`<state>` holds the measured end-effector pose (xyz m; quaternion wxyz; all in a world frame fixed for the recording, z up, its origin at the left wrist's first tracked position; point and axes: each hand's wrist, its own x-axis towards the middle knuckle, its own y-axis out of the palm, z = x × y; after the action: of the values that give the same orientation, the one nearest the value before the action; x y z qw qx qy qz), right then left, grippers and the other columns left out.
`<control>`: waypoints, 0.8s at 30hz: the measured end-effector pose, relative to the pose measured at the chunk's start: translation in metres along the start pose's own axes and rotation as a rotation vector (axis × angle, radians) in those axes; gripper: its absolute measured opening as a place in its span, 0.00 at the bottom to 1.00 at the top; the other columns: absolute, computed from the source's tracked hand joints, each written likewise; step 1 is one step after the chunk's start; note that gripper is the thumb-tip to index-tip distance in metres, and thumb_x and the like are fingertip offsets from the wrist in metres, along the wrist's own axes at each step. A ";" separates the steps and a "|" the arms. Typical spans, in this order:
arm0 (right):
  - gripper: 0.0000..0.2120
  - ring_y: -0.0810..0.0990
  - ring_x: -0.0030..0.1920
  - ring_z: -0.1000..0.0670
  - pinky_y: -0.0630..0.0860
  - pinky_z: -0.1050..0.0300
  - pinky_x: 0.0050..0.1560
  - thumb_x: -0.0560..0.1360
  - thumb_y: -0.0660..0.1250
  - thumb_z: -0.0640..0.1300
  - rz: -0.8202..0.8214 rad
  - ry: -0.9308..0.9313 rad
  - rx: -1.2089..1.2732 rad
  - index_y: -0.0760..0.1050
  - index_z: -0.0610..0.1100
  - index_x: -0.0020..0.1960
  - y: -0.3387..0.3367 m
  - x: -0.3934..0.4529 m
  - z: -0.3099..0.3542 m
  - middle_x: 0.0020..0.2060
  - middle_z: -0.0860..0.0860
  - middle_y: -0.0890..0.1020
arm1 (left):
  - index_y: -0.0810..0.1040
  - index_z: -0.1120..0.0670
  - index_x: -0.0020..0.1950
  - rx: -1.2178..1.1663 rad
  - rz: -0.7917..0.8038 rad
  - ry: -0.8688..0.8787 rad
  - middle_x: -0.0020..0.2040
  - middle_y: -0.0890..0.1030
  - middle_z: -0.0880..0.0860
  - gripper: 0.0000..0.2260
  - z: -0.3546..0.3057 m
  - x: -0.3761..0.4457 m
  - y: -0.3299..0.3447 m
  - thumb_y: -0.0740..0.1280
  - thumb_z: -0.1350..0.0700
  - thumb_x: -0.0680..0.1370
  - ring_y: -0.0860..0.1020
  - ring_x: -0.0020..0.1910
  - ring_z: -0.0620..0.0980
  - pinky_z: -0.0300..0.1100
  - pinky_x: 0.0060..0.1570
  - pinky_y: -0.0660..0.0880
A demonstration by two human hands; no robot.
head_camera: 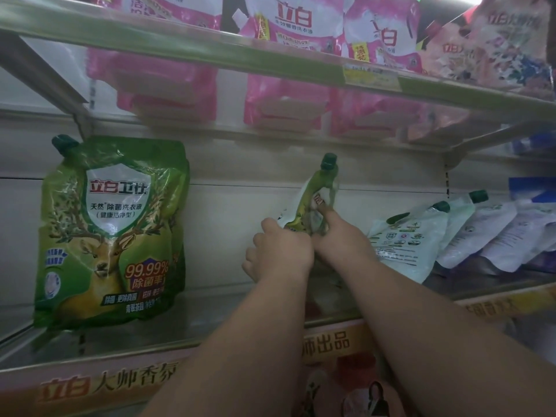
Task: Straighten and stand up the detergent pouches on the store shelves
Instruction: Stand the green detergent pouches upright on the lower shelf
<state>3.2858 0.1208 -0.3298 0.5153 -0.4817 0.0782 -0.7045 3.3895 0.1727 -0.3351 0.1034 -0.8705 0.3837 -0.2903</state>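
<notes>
A green detergent pouch (pixel 316 194) with a dark green cap stands edge-on in the middle of the shelf (pixel 186 329). My left hand (pixel 279 251) grips its lower left side and my right hand (pixel 340 236) grips its right side, thumb against the front. Its lower part is hidden behind my hands. Another green pouch with a deer picture (pixel 111 233) stands upright at the left. Several white pouches (pixel 415 236) lie slumped backwards at the right.
The shelf above (pixel 270 55) carries pink pouches (pixel 294 22) and a yellow price tag (pixel 371 76). An orange label strip (pixel 102 386) runs along the shelf's front edge. Blue packs (pixel 532 191) sit at the far right.
</notes>
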 end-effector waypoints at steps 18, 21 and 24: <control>0.44 0.71 0.77 0.41 0.71 0.51 0.66 0.80 0.65 0.68 0.208 -0.016 0.215 0.58 0.42 0.84 0.015 0.009 -0.002 0.79 0.42 0.70 | 0.69 0.50 0.73 -0.236 -0.304 -0.058 0.73 0.72 0.53 0.23 -0.003 0.006 -0.019 0.69 0.56 0.78 0.71 0.73 0.59 0.56 0.72 0.66; 0.37 0.73 0.76 0.42 0.69 0.55 0.63 0.83 0.62 0.64 0.299 -0.046 0.209 0.62 0.42 0.83 0.017 0.009 -0.001 0.78 0.43 0.72 | 0.68 0.53 0.71 -0.158 -0.245 -0.008 0.70 0.72 0.55 0.22 -0.003 0.014 -0.028 0.70 0.56 0.78 0.72 0.70 0.60 0.58 0.70 0.72; 0.32 0.75 0.73 0.43 0.68 0.58 0.61 0.85 0.61 0.61 0.367 -0.063 0.213 0.64 0.44 0.82 0.017 0.009 -0.001 0.77 0.44 0.74 | 0.68 0.54 0.68 -0.116 -0.180 0.025 0.65 0.72 0.56 0.21 0.002 0.023 -0.039 0.71 0.58 0.77 0.74 0.65 0.62 0.62 0.63 0.78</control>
<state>3.2963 0.1058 -0.3355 0.6853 -0.4240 0.0734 -0.5876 3.4268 0.1825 -0.3111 0.0216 -0.9023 0.3212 -0.2866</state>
